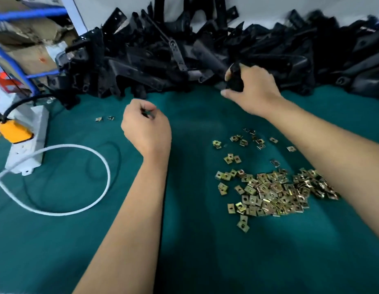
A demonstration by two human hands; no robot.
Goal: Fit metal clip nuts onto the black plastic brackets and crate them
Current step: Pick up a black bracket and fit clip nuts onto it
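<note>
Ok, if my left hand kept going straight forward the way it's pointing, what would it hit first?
Probably the heap of black plastic brackets at the back of the green mat. The left hand has only bare mat ahead before that, though depth is hard to judge.

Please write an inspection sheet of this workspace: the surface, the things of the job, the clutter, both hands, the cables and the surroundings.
Surface: green cloth covers the table.
Job's things: clip nuts lie heaped and scattered at right; two stray clip nuts lie at left; black brackets are piled along the far edge.
Clutter: nothing seen.
Hands: right hand grips one bracket at the pile's edge; left hand is curled, and something small and dark shows at its fingertips, too blurred to name.
Cables: white cable loops on the cloth; black cable runs to the power strip, where an orange plug sits.
Surroundings: cardboard and blue frame at far left.
</note>
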